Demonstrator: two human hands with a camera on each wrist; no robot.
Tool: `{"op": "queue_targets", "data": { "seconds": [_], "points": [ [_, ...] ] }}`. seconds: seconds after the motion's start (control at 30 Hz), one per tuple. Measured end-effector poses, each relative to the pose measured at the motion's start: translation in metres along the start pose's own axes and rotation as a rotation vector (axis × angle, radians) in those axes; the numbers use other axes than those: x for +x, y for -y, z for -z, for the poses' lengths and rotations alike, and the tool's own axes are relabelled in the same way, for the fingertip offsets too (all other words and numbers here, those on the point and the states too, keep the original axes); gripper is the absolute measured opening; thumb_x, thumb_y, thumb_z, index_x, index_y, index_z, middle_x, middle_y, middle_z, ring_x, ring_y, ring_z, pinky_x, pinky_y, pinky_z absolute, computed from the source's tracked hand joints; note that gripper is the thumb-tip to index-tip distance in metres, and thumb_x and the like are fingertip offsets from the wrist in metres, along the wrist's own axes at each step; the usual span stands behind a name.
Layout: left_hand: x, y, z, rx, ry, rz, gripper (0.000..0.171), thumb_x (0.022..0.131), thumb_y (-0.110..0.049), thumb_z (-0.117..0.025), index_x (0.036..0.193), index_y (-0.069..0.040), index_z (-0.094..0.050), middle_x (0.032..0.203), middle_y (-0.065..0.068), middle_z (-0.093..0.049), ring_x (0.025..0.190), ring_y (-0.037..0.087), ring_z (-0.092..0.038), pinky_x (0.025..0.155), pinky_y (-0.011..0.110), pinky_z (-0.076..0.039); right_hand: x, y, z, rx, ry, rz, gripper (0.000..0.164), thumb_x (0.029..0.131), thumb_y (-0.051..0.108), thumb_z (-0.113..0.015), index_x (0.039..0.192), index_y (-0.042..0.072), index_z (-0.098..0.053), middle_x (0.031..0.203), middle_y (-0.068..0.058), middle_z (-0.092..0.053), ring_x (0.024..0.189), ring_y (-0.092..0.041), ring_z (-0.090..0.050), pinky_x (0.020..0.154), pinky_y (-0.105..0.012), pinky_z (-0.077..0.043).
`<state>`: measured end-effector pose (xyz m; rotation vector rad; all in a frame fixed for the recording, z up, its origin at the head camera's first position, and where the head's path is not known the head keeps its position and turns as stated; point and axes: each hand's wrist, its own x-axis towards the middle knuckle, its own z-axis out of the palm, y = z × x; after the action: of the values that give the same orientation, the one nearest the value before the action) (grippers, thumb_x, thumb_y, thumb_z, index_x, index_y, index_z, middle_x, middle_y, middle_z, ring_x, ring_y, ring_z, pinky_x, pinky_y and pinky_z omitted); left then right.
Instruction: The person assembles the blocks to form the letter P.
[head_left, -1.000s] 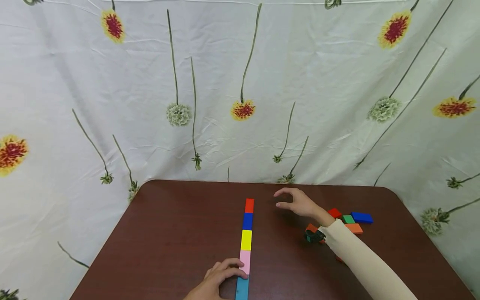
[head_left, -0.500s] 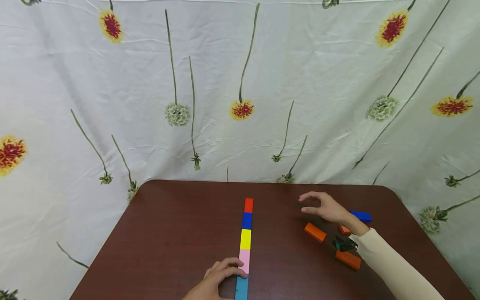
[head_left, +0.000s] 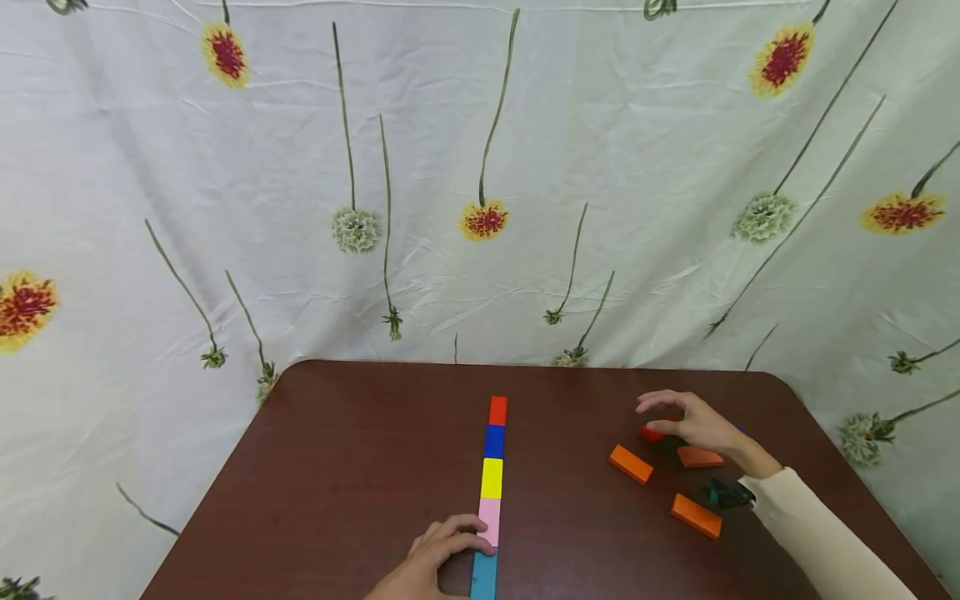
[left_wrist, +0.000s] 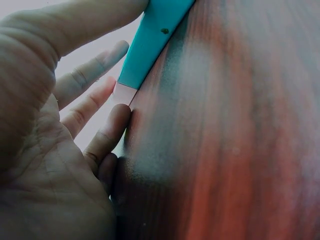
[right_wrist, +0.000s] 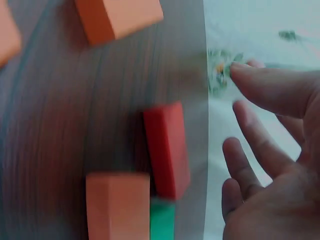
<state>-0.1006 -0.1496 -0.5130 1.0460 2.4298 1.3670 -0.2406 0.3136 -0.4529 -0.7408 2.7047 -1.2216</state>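
My left hand (head_left: 431, 558) rests beside a straight row of flat blocks, its fingertips right at the joint between the pink block (head_left: 489, 518) and the teal block (head_left: 484, 575). Beyond these the row continues with a yellow block (head_left: 492, 478), a blue block (head_left: 494, 441) and a red block (head_left: 498, 410). In the left wrist view the thumb reaches the teal block's edge and the fingers are loosely extended. My right hand (head_left: 701, 423) hovers, fingers spread and bent, over a loose red block (right_wrist: 167, 150). Nothing is in its grasp.
Loose orange blocks (head_left: 632, 464) lie in front of the right hand, another orange block (head_left: 697, 517) nearer me. A salmon-orange block (right_wrist: 117, 207) and a green block (right_wrist: 161, 220) adjoin the loose red one. A flowered cloth (head_left: 420, 167) hangs behind the brown table (head_left: 337, 467).
My right hand has moved rightward from near the row's far end to above the loose blocks, uncovering the orange ones. The left hand and the row have stayed in place.
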Motion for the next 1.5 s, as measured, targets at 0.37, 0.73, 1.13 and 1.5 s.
{"op": "queue_targets", "data": {
  "seconds": [0.37,0.73,1.13,1.5],
  "points": [
    [-0.001,0.001,0.001,0.007,-0.006,-0.012,0.052,0.076,-0.032,-0.087,0.123,-0.029,-0.064,0.135,0.001,-0.052,0.108,0.002,-0.037,0.079,0.038,-0.031,-0.004,-0.028,0.017,-0.014,0.134,-0.031,0.022,0.093,0.007,-0.067,0.114,0.001,-0.072,0.131,-0.031,-0.058,0.121,-0.052,-0.049,0.098,-0.069,-0.039],
    [0.000,0.000,0.001,0.020,0.001,0.013,0.052,0.075,-0.033,-0.088,0.121,-0.031,-0.065,0.134,-0.001,-0.052,0.110,0.003,-0.037,0.080,0.039,-0.031,0.001,-0.041,0.016,0.015,0.208,-0.055,0.024,0.090,0.004,-0.070,0.114,0.001,-0.073,0.128,-0.027,-0.062,0.120,-0.044,-0.054,0.098,-0.033,-0.048],
    [-0.002,0.002,0.001,0.003,0.017,0.062,0.053,0.075,-0.037,-0.088,0.122,-0.034,-0.064,0.136,-0.005,-0.052,0.109,0.002,-0.038,0.081,0.037,-0.031,0.008,-0.040,0.009,-0.025,0.184,-0.123,0.027,0.086,-0.003,-0.070,0.112,0.003,-0.070,0.121,-0.021,-0.065,0.106,-0.030,-0.055,0.088,-0.031,-0.048],
    [-0.003,0.004,-0.001,0.013,0.001,-0.009,0.051,0.076,-0.037,-0.086,0.122,-0.032,-0.064,0.136,-0.003,-0.052,0.107,0.003,-0.038,0.078,0.039,-0.032,0.013,-0.037,0.002,-0.045,0.106,-0.157,0.025,0.088,0.008,-0.075,0.112,0.005,-0.068,0.116,-0.014,-0.066,0.105,-0.027,-0.055,0.093,-0.045,-0.045]
  ]
}}
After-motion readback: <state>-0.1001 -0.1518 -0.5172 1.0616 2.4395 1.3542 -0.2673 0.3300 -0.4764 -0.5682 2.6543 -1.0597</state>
